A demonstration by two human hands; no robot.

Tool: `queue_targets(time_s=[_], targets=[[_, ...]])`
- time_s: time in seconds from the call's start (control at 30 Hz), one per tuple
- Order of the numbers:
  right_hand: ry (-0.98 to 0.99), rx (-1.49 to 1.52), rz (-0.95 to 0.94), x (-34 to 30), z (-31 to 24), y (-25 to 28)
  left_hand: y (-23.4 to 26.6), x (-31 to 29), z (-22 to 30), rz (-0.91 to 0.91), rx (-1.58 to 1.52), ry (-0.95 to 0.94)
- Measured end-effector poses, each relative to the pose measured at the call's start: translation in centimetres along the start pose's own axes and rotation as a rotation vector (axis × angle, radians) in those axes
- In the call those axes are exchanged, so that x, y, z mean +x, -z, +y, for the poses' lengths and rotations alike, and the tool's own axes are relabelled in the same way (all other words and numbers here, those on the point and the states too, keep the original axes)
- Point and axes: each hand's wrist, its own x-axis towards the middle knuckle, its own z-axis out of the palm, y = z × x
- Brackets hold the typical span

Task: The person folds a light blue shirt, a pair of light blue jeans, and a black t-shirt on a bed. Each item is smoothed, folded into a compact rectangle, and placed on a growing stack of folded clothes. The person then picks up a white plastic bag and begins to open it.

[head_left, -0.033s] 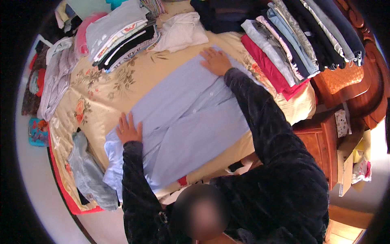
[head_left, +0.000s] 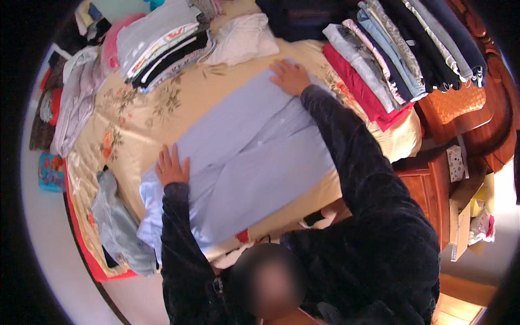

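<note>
A light blue button-front shirt [head_left: 246, 157] lies spread on the bed, folded into a long panel that runs slantwise from near left to far right. My left hand [head_left: 172, 167] rests flat on its left edge, fingers spread. At the far end my right hand [head_left: 291, 77] presses palm down with the fingers apart. Neither hand grips anything. Some creases cross the shirt's middle along the button line. Paler bunched cloth [head_left: 151, 214] shows beside my left wrist, at the shirt's near left end.
A flowered yellow sheet [head_left: 135, 130] covers the bed. Folded clothes [head_left: 162, 49] are stacked at the far left, a white garment [head_left: 246, 40] beside them. More folded clothes [head_left: 374, 59] line the far right, near a wooden headboard [head_left: 495, 108]. A grey-blue garment [head_left: 119, 227] lies near left.
</note>
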Motion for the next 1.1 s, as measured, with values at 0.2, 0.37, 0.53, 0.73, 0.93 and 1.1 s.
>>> queue_targets(time_s=[0.2, 0.37, 0.53, 0.73, 0.93, 1.1], targets=[[0.351, 0.029, 0.112, -4.1, -6.4, 8.2, 8.6, -5.2, -7.2, 0.215, 0.019, 0.252], [0.299, -0.006, -0.186, -8.4, -6.6, 6.5, 6.7, -19.6, -22.8, -0.017, -0.514, 0.523], [0.389, 0.443, -0.035, -3.9, -14.8, 7.6, 6.8, -24.9, -18.0, 0.065, -0.757, 0.597], [0.624, 0.366, 0.115, -6.1, -34.9, 5.6, 7.4, -24.0, -13.0, 0.196, -0.619, 0.650], [0.641, 0.322, -0.065, -7.8, -36.8, 3.2, 7.3, -26.2, -12.8, 0.105, -0.461, 0.630], [0.399, 1.112, 0.027, -8.8, -38.8, 7.6, 8.0, -25.9, -11.2, 0.039, -0.511, 0.910]])
